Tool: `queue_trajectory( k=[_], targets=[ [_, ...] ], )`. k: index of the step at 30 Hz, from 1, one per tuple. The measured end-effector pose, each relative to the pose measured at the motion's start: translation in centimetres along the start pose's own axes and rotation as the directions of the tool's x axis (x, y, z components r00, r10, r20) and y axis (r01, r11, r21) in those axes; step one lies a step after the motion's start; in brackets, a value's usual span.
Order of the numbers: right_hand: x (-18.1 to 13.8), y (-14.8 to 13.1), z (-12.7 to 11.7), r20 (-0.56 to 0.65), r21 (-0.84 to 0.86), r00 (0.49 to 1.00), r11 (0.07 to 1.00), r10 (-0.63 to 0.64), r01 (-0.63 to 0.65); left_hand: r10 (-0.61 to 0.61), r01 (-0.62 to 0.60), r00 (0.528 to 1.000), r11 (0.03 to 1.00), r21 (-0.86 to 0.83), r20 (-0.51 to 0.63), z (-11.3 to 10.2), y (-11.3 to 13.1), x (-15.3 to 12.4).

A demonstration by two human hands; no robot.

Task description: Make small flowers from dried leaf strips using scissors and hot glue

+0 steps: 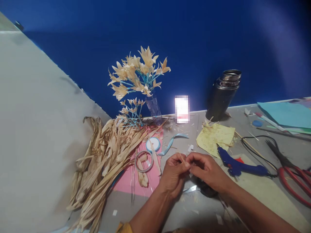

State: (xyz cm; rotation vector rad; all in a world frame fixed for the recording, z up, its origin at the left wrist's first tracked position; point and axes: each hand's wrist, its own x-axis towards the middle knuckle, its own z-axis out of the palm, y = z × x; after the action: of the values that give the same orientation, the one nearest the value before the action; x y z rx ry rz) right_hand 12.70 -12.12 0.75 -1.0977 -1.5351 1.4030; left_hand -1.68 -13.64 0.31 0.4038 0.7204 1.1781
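Observation:
My left hand (172, 174) and my right hand (209, 169) meet fingertip to fingertip above the middle of the table. Between my left thumb and forefinger a thin strip of dried corn husk (180, 156) pokes upward. The fingers of my right hand pinch at its lower end, which they mostly hide. Below the hands lie small scissors with a dark handle (208, 191), partly covered. A light-blue ribbon (170, 144) trails from a round spool (153, 144) beyond my left hand. Near it a roll of clear tape (136, 164) rests on pink paper (123, 187).
A heap of dried corn husks (97, 168) fills the left side. Husk flowers (136, 69) stand in a clear vase (153, 108) by the wall. To the right are a dark flask (222, 98), blue glue gun (239, 166), its cable, and large red-handled scissors (289, 181).

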Motion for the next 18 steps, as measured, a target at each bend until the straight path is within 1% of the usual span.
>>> queue_trajectory(
  k=[4, 11, 15, 18],
  targets=[
    [0.06, -0.06, 0.01, -0.009, 0.000, 1.000, 1.000, -0.007, 0.007, -0.017, 0.017, 1.000, 1.000, 0.016, -0.006, -0.08, 0.18, -0.07],
    [0.10, -0.59, -0.34, 0.028, 0.116, 0.994, 0.988, 0.101, -0.104, -0.026, 0.029, 0.999, 0.996, 0.087, -0.035, -0.20, 0.60, 0.02],
    [0.03, -0.51, -0.38, 0.048, 0.141, 0.991, 0.981, 0.127, -0.133, 0.048, -0.044, 0.999, 0.979, 0.200, -0.019, -0.18, 0.65, 0.14],
    [-0.02, -0.43, -0.36, 0.076, 0.157, 0.993, 0.982, 0.095, -0.106, 0.075, -0.069, 0.997, 0.979, 0.194, -0.025, -0.20, 0.61, 0.24]
  ],
)
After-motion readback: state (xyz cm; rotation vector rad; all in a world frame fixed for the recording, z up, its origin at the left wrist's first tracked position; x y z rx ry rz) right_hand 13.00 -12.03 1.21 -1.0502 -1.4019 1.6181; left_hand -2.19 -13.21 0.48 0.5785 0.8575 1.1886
